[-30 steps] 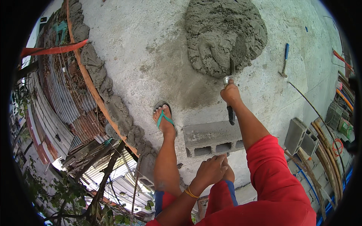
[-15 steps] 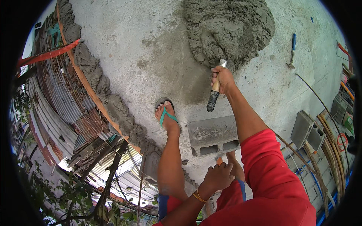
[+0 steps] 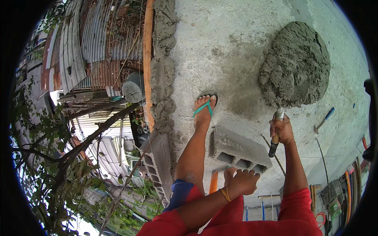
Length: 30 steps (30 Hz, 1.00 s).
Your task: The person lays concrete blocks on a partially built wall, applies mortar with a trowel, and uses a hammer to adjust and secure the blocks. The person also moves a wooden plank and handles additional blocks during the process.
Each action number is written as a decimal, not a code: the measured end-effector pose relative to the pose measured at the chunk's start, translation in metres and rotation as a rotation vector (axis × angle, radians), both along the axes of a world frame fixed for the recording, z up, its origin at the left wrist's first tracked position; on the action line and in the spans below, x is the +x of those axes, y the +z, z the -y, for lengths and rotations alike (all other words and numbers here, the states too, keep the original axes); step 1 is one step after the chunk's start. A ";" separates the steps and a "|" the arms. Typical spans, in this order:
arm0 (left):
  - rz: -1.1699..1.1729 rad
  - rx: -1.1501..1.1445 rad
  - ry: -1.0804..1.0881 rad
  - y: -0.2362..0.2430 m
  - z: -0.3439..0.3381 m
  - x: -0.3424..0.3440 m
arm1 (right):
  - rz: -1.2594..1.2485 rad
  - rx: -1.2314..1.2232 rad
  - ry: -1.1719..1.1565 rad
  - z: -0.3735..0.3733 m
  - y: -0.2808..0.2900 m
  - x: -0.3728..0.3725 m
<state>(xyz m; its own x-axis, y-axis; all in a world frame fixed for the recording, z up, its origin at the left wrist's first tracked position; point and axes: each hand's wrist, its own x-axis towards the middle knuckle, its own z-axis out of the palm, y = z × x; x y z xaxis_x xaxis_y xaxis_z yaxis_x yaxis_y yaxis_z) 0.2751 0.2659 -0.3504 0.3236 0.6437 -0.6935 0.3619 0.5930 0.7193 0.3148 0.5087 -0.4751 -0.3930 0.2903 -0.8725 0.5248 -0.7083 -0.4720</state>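
My right hand (image 3: 283, 129) is wrapped round the wooden handle of a trowel (image 3: 275, 140), whose black butt end points back toward me. Its metal neck meets the near edge of a heap of wet grey mortar (image 3: 297, 65); the mortar hides the blade. My left hand (image 3: 245, 183) hangs in front of my body with its fingers curled in, and nothing shows in it. Just beyond that hand a hollow concrete block (image 3: 241, 147) rests on the slab, its openings facing me.
Along the slab's left edge runs a mortar strip (image 3: 162, 70) beside a wooden board (image 3: 148, 51), with another hollow block (image 3: 159, 157) at its near end. Rusty corrugated roofing (image 3: 92, 35) lies beyond. A blue-handled hammer (image 3: 326, 118) lies at right. My sandalled foot (image 3: 204, 112) stands mid-slab.
My view has swung, so the mortar heap, block and hammer now appear farther right and lower. The trowel stays in my right hand at the heap's near edge. My left hand's fingers look more tightly curled.
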 end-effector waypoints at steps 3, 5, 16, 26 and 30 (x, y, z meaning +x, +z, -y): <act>0.000 0.045 0.035 0.005 0.004 0.002 | 0.017 -0.128 0.109 0.035 0.012 -0.047; -0.045 0.078 0.044 0.008 0.008 0.007 | 0.019 -0.201 0.186 0.069 0.012 -0.087; 0.118 0.180 0.747 -0.010 0.022 0.064 | -0.461 0.157 1.018 0.291 -0.074 -0.214; 0.076 0.064 0.357 0.027 0.009 0.014 | -0.171 0.206 1.687 0.288 0.007 -0.175; 0.200 0.082 0.693 0.016 0.011 0.023 | -0.098 0.467 1.895 0.266 -0.004 -0.193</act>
<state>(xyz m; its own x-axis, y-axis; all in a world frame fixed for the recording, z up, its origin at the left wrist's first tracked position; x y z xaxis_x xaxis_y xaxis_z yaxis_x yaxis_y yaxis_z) 0.2983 0.2545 -0.3345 -0.0613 0.7942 -0.6046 -0.2207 0.5800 0.7842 0.1214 0.2430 -0.4795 -0.4588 -0.3318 -0.8242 0.2982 0.8163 -0.4947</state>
